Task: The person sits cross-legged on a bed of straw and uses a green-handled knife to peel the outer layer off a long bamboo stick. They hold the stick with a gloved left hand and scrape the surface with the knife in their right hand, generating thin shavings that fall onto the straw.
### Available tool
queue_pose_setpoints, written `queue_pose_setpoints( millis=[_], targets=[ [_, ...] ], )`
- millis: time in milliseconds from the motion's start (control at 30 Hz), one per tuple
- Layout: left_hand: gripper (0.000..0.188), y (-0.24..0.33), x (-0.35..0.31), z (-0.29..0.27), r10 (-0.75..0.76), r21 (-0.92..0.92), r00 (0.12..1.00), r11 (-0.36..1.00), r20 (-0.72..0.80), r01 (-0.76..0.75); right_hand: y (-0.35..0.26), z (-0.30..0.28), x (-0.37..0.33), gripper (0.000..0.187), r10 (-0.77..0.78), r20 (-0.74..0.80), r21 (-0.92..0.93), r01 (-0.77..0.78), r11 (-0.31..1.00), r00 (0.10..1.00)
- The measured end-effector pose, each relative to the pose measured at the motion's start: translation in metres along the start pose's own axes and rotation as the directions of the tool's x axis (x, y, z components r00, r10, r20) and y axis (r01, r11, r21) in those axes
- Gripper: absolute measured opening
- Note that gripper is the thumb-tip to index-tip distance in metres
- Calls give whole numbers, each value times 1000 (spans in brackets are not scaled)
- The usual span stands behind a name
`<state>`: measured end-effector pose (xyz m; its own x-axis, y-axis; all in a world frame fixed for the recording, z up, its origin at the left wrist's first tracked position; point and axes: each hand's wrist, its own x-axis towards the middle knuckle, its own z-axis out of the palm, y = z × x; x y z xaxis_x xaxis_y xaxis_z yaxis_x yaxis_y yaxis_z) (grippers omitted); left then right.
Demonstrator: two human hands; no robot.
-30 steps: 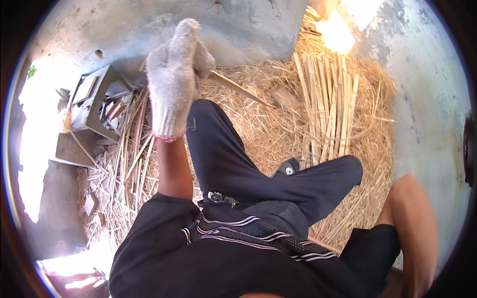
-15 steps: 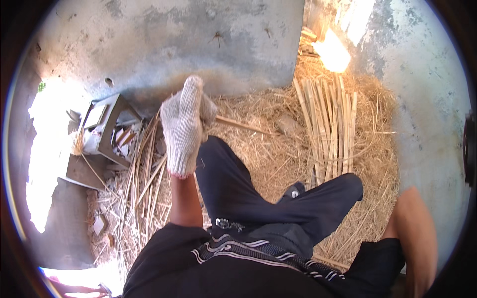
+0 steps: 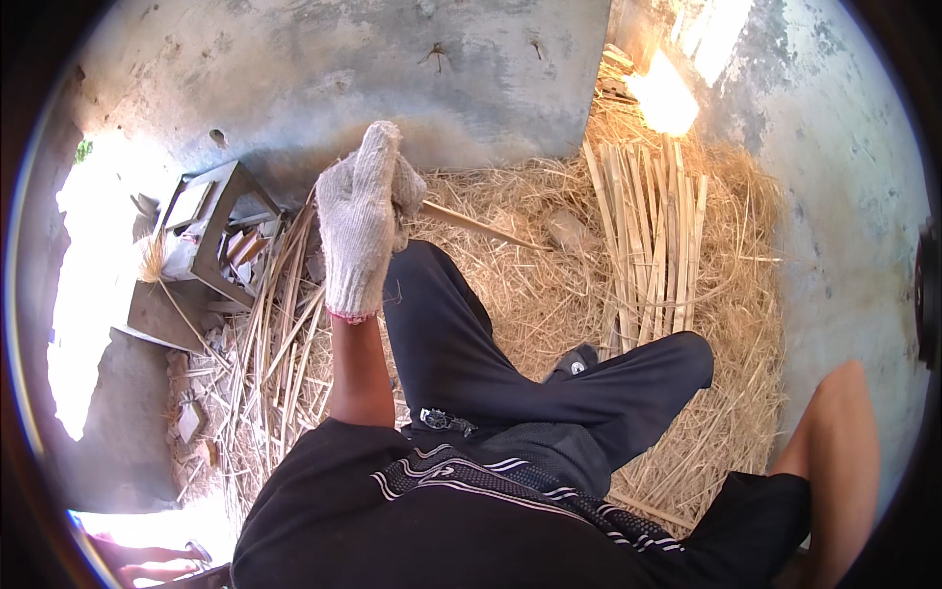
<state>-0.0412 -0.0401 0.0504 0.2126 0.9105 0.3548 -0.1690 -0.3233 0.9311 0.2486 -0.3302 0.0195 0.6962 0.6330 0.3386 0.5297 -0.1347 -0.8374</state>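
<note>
My left hand (image 3: 358,221), in a white knitted glove with a red cuff edge, is raised just beyond my left knee. Its fingers are closed with the thumb stretched away from me. A pale bamboo strip (image 3: 481,224) sticks out of the fist toward the right, over the straw; the part inside the glove is hidden. My right arm (image 3: 834,452) is bent at the side, elbow forward, and the hand itself lies outside the picture.
Split bamboo strips (image 3: 653,240) lie bundled on the straw (image 3: 741,344) at right. Longer thin strips (image 3: 280,344) lie at left beside a wooden frame (image 3: 221,226) holding scraps. Concrete walls (image 3: 334,79) enclose the spot. Another person's leg (image 3: 147,564) shows at lower left.
The view has shifted slightly. My left hand still grips the strip over the knee, with little movement. My right elbow has moved slightly outward to the right.
</note>
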Motion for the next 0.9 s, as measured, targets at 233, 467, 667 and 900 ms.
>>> queue_pose_setpoints(
  millis=[233, 467, 667, 900],
  targets=[
    [50, -4, 0, 4, 52, -13, 999, 999, -2, -52, 3, -25, -8, 31, -31, -79, -38, 28, 999, 996],
    [50, 0, -14, 1, 8, 38, 1000, 999, 1, -8, -23, -17, 7, 30, -84, -108, -3, 85, 996, 991],
    [49, 3, -6, -1, -12, 23, 999, 1000, -37, 13, -58, 72, -3, 29, -93, 80, 150, 80, 985, 992],
    [50, -4, -8, 22, 60, 43, 997, 997, -48, -58, -42, 230, -45, 28, -164, 259, 140, 131, 981, 952]
  ],
)
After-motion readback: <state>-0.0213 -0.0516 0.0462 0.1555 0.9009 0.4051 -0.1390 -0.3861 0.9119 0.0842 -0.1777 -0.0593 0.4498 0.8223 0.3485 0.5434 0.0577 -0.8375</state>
